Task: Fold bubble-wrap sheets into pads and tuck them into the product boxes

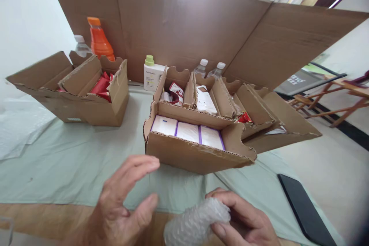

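bubble wrap (pixel 196 221) in right hand (pixel 245 223)

Makeshift packing room, cloth-covered table (pixel 72 161), open cartons of boxed goods (pixel 198 138), cardboard backdrop (pixel 184 23)

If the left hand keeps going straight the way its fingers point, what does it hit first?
Probably the front wall of the cardboard box holding the white packs. The left hand points up and right toward it, though depth is unclear.

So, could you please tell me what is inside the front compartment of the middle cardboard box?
Three white packs with purple edges lie side by side in it; anything beneath them is hidden.
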`<state>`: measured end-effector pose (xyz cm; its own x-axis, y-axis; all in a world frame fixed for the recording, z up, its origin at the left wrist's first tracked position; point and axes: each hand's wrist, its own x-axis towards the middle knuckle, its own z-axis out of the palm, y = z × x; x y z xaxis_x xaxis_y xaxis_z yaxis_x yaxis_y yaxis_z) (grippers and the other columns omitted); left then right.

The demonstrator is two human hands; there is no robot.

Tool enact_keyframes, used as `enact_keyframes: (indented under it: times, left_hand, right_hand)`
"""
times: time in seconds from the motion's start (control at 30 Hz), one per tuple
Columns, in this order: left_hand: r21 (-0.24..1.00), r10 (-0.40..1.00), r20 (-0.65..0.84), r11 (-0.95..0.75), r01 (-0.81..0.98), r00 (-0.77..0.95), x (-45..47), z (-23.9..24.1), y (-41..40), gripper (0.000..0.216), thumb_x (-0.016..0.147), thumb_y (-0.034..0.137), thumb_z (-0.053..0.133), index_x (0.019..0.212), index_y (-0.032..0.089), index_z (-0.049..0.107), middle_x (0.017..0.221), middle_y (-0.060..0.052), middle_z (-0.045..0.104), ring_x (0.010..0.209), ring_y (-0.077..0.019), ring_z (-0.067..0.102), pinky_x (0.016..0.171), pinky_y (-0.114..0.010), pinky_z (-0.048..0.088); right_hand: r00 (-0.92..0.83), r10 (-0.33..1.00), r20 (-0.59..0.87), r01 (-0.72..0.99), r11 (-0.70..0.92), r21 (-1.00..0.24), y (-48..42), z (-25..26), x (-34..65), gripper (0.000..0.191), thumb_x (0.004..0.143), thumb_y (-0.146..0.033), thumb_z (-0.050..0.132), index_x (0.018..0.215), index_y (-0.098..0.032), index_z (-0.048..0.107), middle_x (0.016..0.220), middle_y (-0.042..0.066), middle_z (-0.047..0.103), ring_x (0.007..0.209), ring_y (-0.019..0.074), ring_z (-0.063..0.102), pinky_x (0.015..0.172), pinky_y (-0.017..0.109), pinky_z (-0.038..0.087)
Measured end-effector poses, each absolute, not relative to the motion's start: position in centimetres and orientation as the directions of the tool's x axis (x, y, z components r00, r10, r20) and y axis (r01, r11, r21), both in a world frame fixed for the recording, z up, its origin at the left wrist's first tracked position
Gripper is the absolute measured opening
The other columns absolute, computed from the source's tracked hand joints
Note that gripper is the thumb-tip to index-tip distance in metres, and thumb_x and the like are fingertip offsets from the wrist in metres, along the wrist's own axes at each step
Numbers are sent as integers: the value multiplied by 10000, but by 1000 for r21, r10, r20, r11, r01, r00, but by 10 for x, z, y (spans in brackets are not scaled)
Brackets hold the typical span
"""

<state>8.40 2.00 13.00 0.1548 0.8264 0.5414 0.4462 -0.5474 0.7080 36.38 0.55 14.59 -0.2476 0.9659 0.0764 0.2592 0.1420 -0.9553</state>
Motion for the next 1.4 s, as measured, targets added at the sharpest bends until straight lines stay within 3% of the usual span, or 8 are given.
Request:
enact_keyframes:
  times: [0.17, 0.3, 0.47, 0.63, 0.9, 1.03, 1.23, 1.4]
  left_hand:
    - [794, 838, 505, -545, 269, 208, 96, 95, 0, 449, 936, 368, 685, 1372, 297, 601, 1249, -74, 729, 1110, -233, 738, 892, -296, 645]
    - [879, 940, 281, -333, 340, 195, 103, 86, -17, 730, 819, 231, 786, 1479, 359, 505, 1371, -64, 687, 1188, -257, 714, 998, -362, 612]
    - [966, 987, -156, 141, 217, 50, 110, 83, -26, 759, 880, 398, 709, 1555, 215, 417, 1347, -144, 685, 1150, -278, 715, 1038, -436, 574]
    - [958, 958, -286, 286, 10, 27, 96, 73, -26, 846, 878, 446, 727, 1585, 191, 339, 1274, -133, 688, 1059, -252, 719, 968, -403, 583]
    - [948, 950, -305, 310, -71, 68, 82, 77, -29, 949, 819, 510, 785, 1579, 182, 320, 1295, -125, 628, 1019, -230, 709, 905, -349, 596]
    - [954, 951, -298, 299, -6, 81, 73, 77, -24, 808, 854, 378, 729, 1560, 192, 382, 1246, -98, 660, 1001, -208, 701, 924, -352, 582]
    - [995, 995, -92, 90, -50, -43, 41, 72, -14, 697, 895, 303, 679, 1527, 167, 418, 1328, -156, 662, 1211, -270, 668, 1039, -439, 545]
    - [915, 981, 192, -185, 360, 18, 28, 101, -14, 611, 885, 288, 726, 1468, 247, 548, 1494, -117, 595, 1427, -316, 517, 1210, -517, 400]
  right_hand:
    - [-217, 976, 33, 253, 89, -963, 9, 122, 350, 108, 937, -360, 701, 955, -255, 723, 798, 2, 698, 710, 157, 668, 652, 210, 542]
    - [-233, 971, 60, 366, 145, -919, 11, 119, 324, 122, 923, -340, 695, 966, -235, 739, 797, 1, 719, 707, 152, 644, 681, 220, 546]
    - [-261, 962, 74, 306, 155, -939, 5, 109, 302, 526, 849, -529, 797, 1273, -232, 708, 1007, 47, 757, 843, 180, 671, 824, 282, 581]
    - [-304, 949, -86, 357, 30, -933, -10, 87, 294, 841, 797, -568, 836, 1490, -198, 535, 1315, 140, 688, 1084, 249, 666, 955, 381, 569]
    - [-390, 916, -94, 413, 83, -907, -23, 83, 259, 770, 802, -339, 841, 1493, -268, 510, 1451, 106, 625, 1318, 293, 602, 1124, 461, 491]
    - [-246, 962, -118, 339, -28, -940, -21, 78, 259, 293, 981, -355, 614, 1213, -193, 691, 1092, 84, 767, 951, 210, 727, 857, 323, 592]
    - [-99, 993, -68, 259, -40, -965, -21, 87, 276, 223, 964, -386, 657, 985, -188, 757, 809, 30, 755, 669, 155, 680, 597, 229, 546]
    - [-118, 978, 170, 371, 202, -906, -23, 109, 286, 102, 942, -282, 688, 918, -238, 777, 753, 2, 732, 612, 147, 652, 571, 238, 532]
